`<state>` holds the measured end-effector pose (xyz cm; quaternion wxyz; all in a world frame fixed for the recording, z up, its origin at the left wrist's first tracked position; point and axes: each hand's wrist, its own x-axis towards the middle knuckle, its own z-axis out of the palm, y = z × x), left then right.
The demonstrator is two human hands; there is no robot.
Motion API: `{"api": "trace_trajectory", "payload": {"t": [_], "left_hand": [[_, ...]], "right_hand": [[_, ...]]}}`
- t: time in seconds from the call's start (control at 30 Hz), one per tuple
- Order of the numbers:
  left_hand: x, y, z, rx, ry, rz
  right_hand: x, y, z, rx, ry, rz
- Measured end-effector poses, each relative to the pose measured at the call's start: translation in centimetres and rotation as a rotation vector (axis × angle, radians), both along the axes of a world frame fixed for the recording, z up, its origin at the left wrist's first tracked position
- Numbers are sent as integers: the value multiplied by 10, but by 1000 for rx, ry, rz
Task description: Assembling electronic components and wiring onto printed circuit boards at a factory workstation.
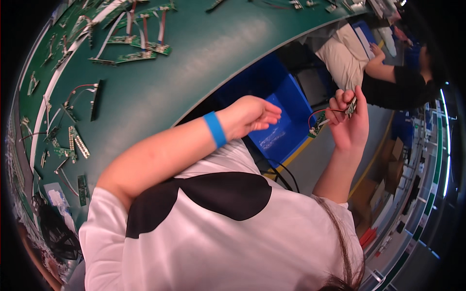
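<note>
My right hand, raised at the right, pinches a small green circuit board between thumb and fingers. Red and black wires run from it to a second small green board that hangs beside the hand. My left hand has a blue band round its wrist. Its fingers are loosely stretched out and slightly bent, and nothing shows in them. It hovers next to a blue plastic bin, its fingertips in front of the bin's inside.
On the green table several circuit boards joined by ribbon cables lie at the far left, with more boards nearer. Black cables hang beside my lap. Another person sits at the far right. Cardboard boxes stand at the right.
</note>
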<state>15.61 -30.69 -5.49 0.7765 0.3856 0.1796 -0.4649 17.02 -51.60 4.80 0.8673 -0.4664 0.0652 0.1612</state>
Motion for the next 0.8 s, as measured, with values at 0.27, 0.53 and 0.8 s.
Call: {"api": "trace_trajectory", "payload": {"t": [0.27, 0.53, 0.8], "left_hand": [[29, -87, -56, -15, -162, -119], [43, -113, -81, 150, -244, -52], [61, -111, -74, 307, -607, -63]], "right_hand": [[-24, -65, -38, -49, 81, -121], [-23, -91, -67, -34, 129, -203], [-17, -96, -76, -86, 137, -208]]}}
